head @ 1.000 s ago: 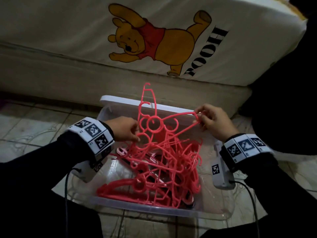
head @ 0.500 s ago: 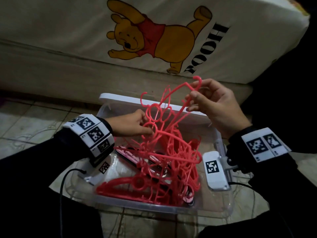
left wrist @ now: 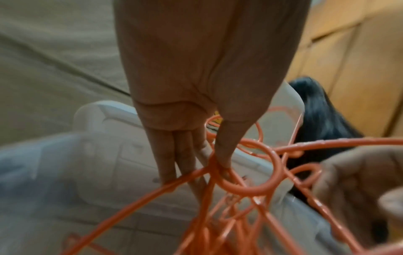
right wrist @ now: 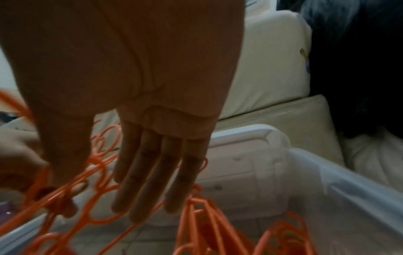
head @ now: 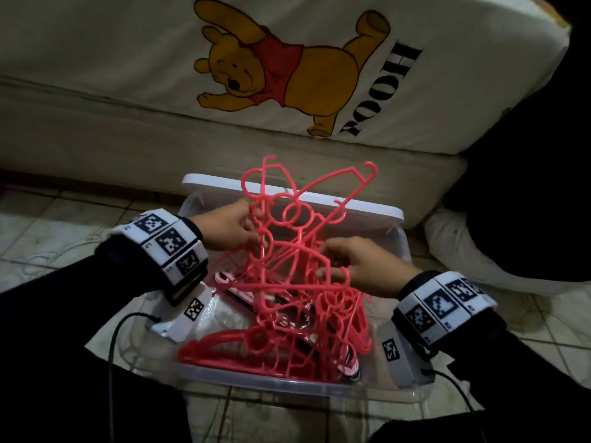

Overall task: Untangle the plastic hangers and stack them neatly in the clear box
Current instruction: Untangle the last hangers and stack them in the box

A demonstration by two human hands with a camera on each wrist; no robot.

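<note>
A tangle of coral-pink plastic hangers (head: 287, 298) stands in the clear box (head: 287, 383) on the floor. One hanger (head: 323, 190) sticks up above the pile, hook at the top right. My left hand (head: 253, 222) pinches this raised part beside its ring; the left wrist view shows thumb and fingers of that left hand (left wrist: 214, 162) closed on a strand next to the ring (left wrist: 275, 165). My right hand (head: 329, 257) reaches into the tangle from the right. In the right wrist view the right hand (right wrist: 102, 195) has straight fingers (right wrist: 148, 172) against the hangers (right wrist: 196, 215), gripping nothing.
The box's white lid (head: 217, 183) leans behind it against a mattress (head: 415, 91) with a bear print. Tiled floor (head: 48, 238) lies to the left, a white cushion (head: 463, 260) and dark fabric (head: 527, 187) to the right. Cables trail from both wrist cameras.
My right hand let go of the hanger hook it had lifted and dropped down into the middle of the tangle. My left hand rose a little, still pinching the raised hanger.
</note>
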